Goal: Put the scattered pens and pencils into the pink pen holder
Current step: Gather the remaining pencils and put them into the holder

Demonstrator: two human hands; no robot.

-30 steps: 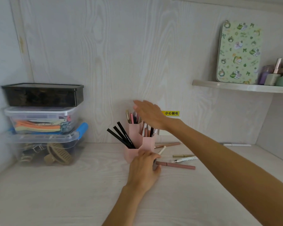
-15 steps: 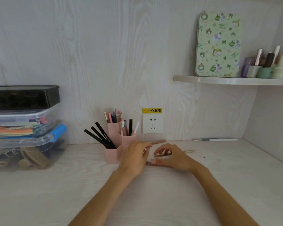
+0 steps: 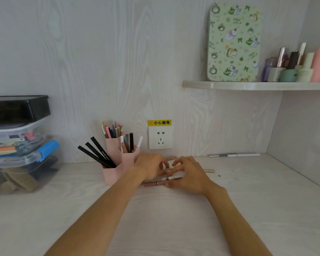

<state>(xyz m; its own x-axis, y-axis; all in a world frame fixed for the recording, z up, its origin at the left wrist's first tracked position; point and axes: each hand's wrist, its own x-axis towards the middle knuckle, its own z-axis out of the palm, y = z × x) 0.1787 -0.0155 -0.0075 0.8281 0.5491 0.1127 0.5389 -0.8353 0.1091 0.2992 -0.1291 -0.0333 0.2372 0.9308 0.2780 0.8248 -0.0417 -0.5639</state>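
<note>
Pink pen holder (image 3: 116, 163) stands centre-left of frame; beside it, left hand (image 3: 151, 168) and right hand (image 3: 187, 175), fingers curled, gather a white pen (image 3: 171, 178) and pink pencil (image 3: 151, 183), grip unclear, presumably for one transfer.

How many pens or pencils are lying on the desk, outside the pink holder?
5 visible: a white pen and a brown pencil under the hands, a gold one right of the right hand, a brown one near the wall, a white one far right. The hands may hide more.
</note>
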